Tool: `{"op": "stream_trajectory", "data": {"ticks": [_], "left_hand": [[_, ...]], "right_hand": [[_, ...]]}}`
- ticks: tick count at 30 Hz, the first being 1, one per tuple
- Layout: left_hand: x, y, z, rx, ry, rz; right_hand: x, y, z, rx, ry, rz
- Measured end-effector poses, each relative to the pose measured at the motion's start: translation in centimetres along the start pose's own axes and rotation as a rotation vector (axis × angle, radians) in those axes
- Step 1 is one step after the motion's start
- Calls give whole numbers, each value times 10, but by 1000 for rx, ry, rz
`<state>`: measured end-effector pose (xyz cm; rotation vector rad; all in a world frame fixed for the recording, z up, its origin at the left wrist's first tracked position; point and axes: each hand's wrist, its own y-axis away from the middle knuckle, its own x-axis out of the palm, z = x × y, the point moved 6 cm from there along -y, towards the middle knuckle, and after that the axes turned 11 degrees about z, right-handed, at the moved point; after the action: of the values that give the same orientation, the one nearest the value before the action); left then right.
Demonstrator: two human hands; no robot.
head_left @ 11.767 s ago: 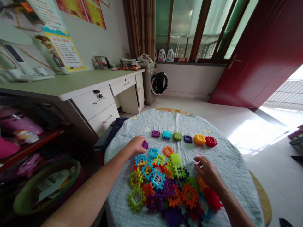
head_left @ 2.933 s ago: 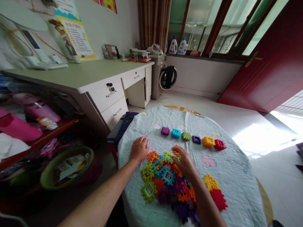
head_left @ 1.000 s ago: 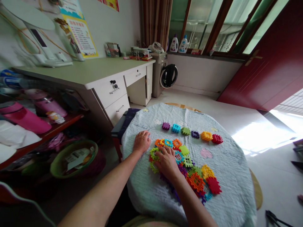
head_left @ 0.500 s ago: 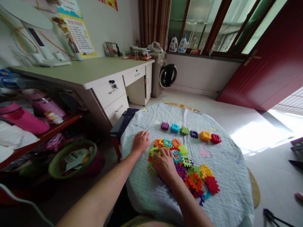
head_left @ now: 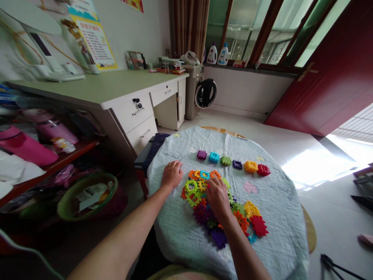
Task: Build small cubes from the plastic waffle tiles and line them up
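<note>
My left hand (head_left: 172, 174) rests on the tablecloth left of a heap of plastic building blocks, holding nothing, its fingers laid on the cloth. My right hand (head_left: 218, 194) is over the middle of the heap, its fingers apart and bent down onto the pieces, with the fingertips partly hidden. Around it lie a light green block (head_left: 191, 186), a purple block (head_left: 201, 214), a red block (head_left: 258, 225) and a yellow block (head_left: 251, 209), all flat with notched edges. Beyond the heap stands a row of small block stacks, from a purple stack (head_left: 202, 154) to a red stack (head_left: 263, 170).
The round table has a pale blue cloth (head_left: 279, 221). A stool (head_left: 142, 155) touches its left side. Further left are a green-rimmed basket (head_left: 62, 210) and a shelf with a pink bottle (head_left: 32, 147). A desk (head_left: 116, 87) and a washing machine (head_left: 194, 93) stand behind.
My right hand has moved right across the heap, uncovering light green and yellow blocks on its left and covering others. A dark purple block now shows at the heap's near edge. My left hand stays put.
</note>
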<state>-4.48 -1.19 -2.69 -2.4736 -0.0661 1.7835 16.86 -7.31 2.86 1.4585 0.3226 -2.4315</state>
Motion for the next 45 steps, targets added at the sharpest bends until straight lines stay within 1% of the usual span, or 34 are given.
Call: {"op": "stream_trajectory", "data": {"ticks": [1, 3, 6, 7, 9, 11, 13, 16, 18, 20, 23, 25, 26, 28, 32, 35, 38, 40, 42, 45], "left_hand": [[0, 0, 0, -2, 1, 0], [1, 0, 1, -4, -2, -2], [2, 0, 1, 4, -15, -14], [2, 0, 1, 7, -18, -19], [2, 0, 1, 11, -20, -28], [2, 0, 2, 13, -20, -31], [2, 0, 2, 17, -19, -31], [2, 0, 2, 20, -15, -26], [2, -1, 2, 20, -11, -22], [2, -1, 2, 21, -8, -23], [2, -1, 2, 19, -4, -21], [2, -1, 2, 15, -2, -14], [2, -1, 2, 14, 0, -11], [2, -1, 2, 10, 2, -6], [2, -2, 2, 8, 9, -7], [2, -1, 2, 5, 8, -4], [1, -1, 2, 2, 3, 2], [1, -1, 1, 0, 3, 8], [1, -1, 1, -4, 4, 13], [1, -1, 1, -10, 1, 16]], "right_hand": [[-3, 2, -1, -1, 6, 4], [-2, 5, 4, -47, 28, 62], [14, 12, 24, -173, 59, 217], [20, 14, 29, -195, 63, 251], [27, 14, 35, -194, 57, 272], [28, 10, 33, -151, 20, 251], [23, 4, 24, -112, -68, 204], [14, -4, 3, -26, -230, 110], [12, -8, -10, 36, -282, 71], [11, -10, -17, 42, -254, 36], [6, -8, -20, 26, -96, -70], [3, -6, -22, 56, -2, -124], [1, -5, -22, 70, 21, -131], [1, -5, -22, 57, 36, -98], [9, -8, -14, -26, 80, 72], [14, -11, -14, -12, 113, 179], [13, -15, -12, 4, 90, 214], [12, -19, -6, -41, 40, 230], [14, -25, 5, -123, -10, 264], [23, -33, 21, -226, -21, 337]]}}
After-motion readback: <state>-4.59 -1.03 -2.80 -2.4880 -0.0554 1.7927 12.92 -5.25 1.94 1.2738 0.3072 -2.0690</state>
